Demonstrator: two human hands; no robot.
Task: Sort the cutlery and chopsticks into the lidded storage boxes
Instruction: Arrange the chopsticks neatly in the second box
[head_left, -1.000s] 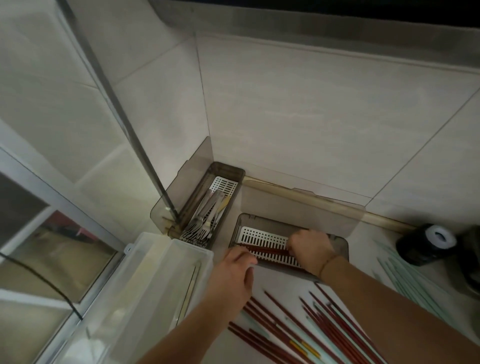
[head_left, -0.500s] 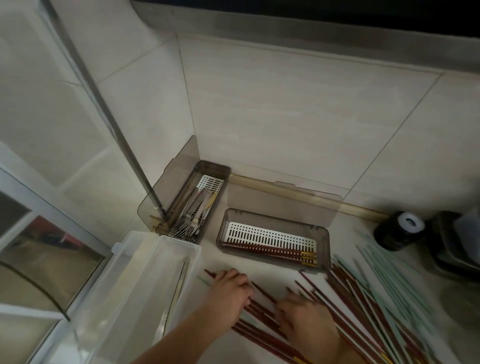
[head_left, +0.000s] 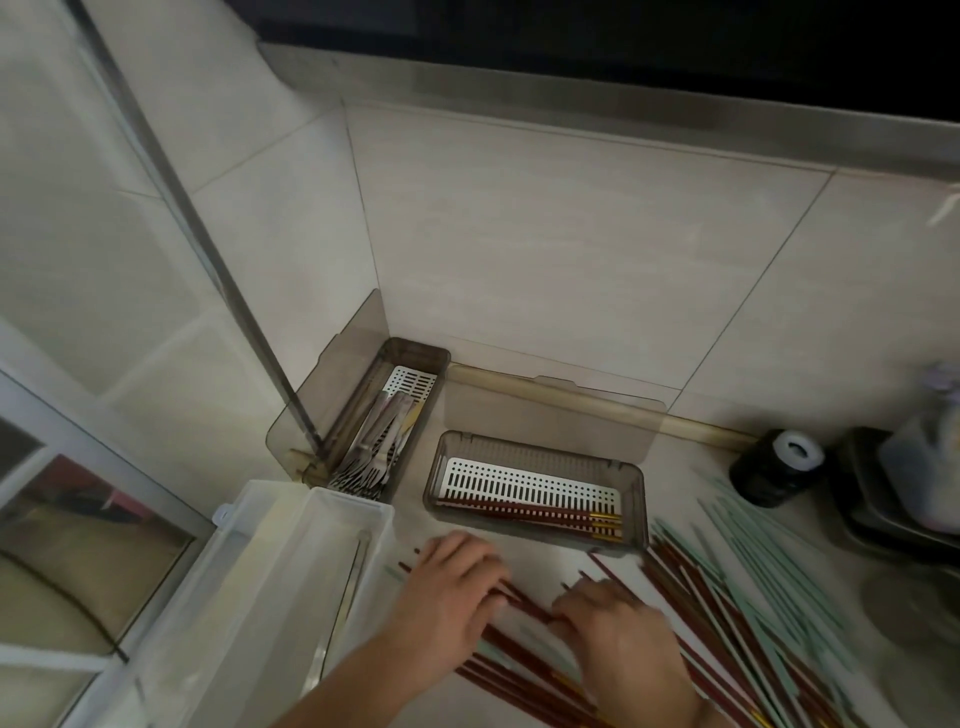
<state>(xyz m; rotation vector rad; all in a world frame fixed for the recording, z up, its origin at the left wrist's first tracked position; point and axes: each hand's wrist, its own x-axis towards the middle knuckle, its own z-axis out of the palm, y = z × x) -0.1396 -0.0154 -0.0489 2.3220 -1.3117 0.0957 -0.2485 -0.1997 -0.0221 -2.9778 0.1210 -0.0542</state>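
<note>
both hands down on red chopsticks

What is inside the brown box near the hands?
The brown box holds a white slotted tray with a few red chopsticks lying along its near edge. Whatever is under the tray is hidden.
</note>
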